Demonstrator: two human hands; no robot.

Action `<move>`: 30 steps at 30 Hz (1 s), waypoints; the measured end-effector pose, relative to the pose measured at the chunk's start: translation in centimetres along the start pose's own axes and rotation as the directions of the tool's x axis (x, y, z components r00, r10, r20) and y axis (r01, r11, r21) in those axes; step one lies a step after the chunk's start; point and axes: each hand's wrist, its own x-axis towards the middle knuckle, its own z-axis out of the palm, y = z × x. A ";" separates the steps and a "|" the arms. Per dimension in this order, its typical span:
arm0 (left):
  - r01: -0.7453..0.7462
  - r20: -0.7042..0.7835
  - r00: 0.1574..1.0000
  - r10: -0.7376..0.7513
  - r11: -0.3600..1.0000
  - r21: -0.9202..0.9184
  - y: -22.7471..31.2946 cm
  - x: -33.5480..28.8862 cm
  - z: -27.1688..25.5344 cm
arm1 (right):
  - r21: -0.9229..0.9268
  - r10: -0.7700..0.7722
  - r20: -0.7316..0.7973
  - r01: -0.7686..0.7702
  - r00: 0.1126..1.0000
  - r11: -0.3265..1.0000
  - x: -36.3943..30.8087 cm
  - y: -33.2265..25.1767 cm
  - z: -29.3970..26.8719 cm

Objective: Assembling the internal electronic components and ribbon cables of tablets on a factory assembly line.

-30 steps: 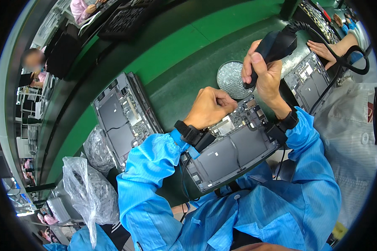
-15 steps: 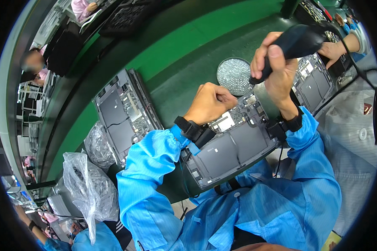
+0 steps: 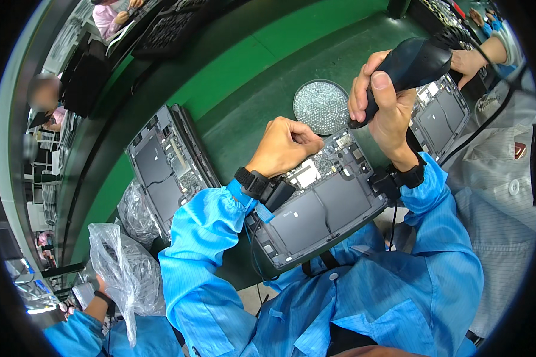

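Observation:
In front of me lies an opened laptop base, its dark battery packs and circuit board bare. My left hand rests over the board's far edge, thumb and fingers pinched together; whatever is between them is hidden. My right hand is wrapped around a black corded electric screwdriver, tilted with its narrow end down to the left above the board's far right corner. I cannot make out its bit. Just beyond my hands stands a round dish full of tiny shiny pieces.
Stacked laptop bases stand on the left, beside clear plastic bags. Another opened laptop lies at right, near a co-worker's hand. The screwdriver's black cable hangs along the right. Green bench stretches beyond.
The whole view has shifted slightly, so the laptop, dish and hands sit a little further left. Both hands keep their grips. At lower left, another person's arm has moved.

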 end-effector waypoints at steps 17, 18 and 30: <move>-0.067 0.011 0.998 0.067 0.995 0.070 -0.3 -0.3 -0.2 | 0.016 0.015 -0.025 -0.015 1.000 1.000 -0.3 -0.8 0.3; -0.051 0.011 0.999 0.050 0.996 0.073 -0.2 -0.3 -0.3 | 0.029 0.021 -0.017 -0.020 1.000 0.999 -0.4 -1.4 0.5; -0.035 0.051 0.998 0.033 0.999 0.036 -0.3 0.0 -0.1 | 0.001 0.113 0.047 -0.113 0.993 0.994 -0.7 -4.7 -0.7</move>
